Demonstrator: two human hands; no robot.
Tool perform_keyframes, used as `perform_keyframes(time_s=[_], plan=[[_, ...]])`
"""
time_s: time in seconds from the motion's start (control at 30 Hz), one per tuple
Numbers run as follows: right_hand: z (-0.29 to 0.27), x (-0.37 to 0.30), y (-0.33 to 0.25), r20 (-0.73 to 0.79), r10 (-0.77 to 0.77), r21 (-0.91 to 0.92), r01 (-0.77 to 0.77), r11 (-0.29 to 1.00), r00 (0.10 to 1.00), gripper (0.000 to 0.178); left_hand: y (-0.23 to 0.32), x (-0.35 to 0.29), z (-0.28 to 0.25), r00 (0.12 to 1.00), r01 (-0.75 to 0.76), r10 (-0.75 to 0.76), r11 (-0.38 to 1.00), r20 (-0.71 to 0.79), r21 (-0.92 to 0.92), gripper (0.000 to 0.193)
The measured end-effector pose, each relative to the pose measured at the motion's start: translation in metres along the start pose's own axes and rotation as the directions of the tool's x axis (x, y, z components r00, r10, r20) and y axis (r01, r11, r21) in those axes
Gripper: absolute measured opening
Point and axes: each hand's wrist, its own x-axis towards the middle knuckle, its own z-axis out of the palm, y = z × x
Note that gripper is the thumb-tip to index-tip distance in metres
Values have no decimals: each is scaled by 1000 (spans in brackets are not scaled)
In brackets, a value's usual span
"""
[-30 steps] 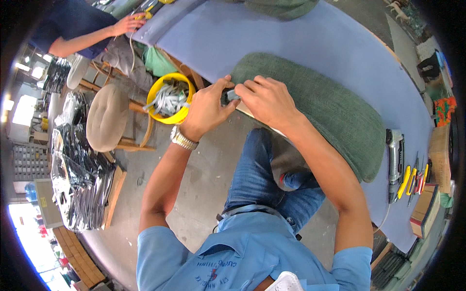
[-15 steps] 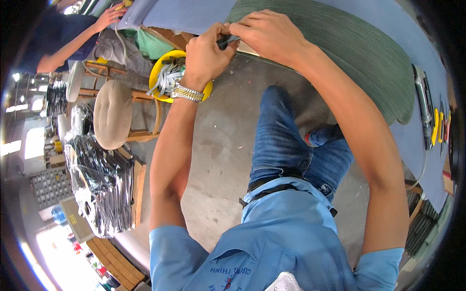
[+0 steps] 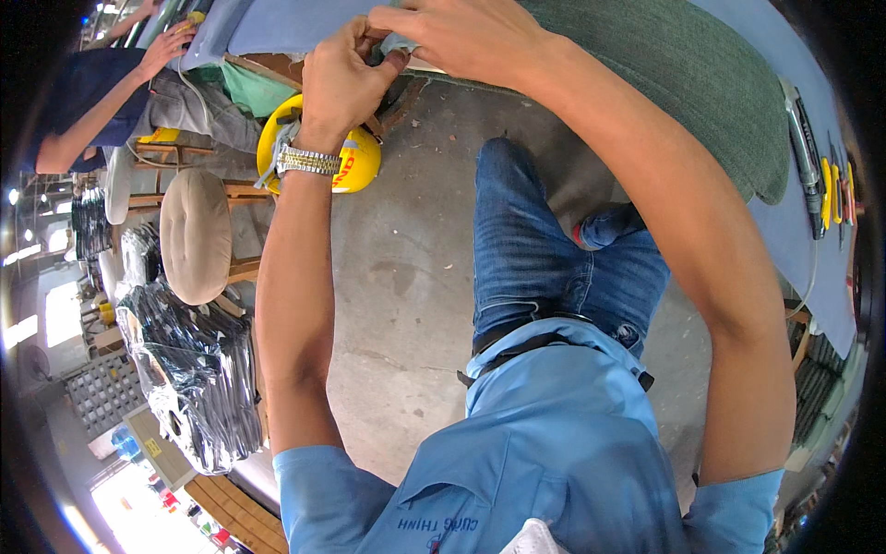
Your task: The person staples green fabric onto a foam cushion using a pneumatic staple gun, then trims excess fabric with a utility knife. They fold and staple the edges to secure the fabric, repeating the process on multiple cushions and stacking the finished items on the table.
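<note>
A long dark-green cushion [image 3: 683, 83] lies along the near edge of a blue-covered counter [image 3: 831, 295]. At the cushion's left end, the person's hands are close together, fingertips almost meeting. The right hand [image 3: 461, 37] pinches a small grey piece [image 3: 399, 43] at that end; the left hand [image 3: 341, 83], a metal watch [image 3: 309, 161] on its wrist, curls in beside it, but whether its fingers also grip the piece cannot be told. Left of the cushion and lower, partly behind the left wrist, is a yellow bucket [image 3: 365, 171]; farther left stands a round beige seat [image 3: 196, 235]. A co-worker's hand [image 3: 171, 46] shows far left of the cushion. Just right of the cushion lie a grey-and-black tool [image 3: 808, 162] and some yellow-handled hand tools [image 3: 828, 194].
</note>
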Motion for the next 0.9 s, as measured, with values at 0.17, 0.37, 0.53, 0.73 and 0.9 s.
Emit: perform_keyframes(time_s=[0.17, 0.37, 0.53, 0.73, 0.9], plan=[[0, 8, -1, 70, 49, 28, -51, 998, 996, 30, 2, 4, -5, 998, 47, -45, 997, 38, -66, 38], [20, 8, -2, -89, 32, -60, -37, 998, 996, 30, 1, 11, -7, 998, 38, -39, 999, 57, 19, 37], [9, 8, -4, -17, 61, -53, -62, 997, 998, 28, 19, 6, -4, 998, 65, -66, 991, 5, 115, 34], [9, 9, -5, -43, 85, -7, -85, 996, 995, 23, 16, 8, -4, 1000, 9, -12, 994, 29, 112, 43], [9, 5, 3, -28, 49, 4, -49, 999, 998, 23, 21, 16, -16, 988, 19, -46, 983, 148, 180, 38]])
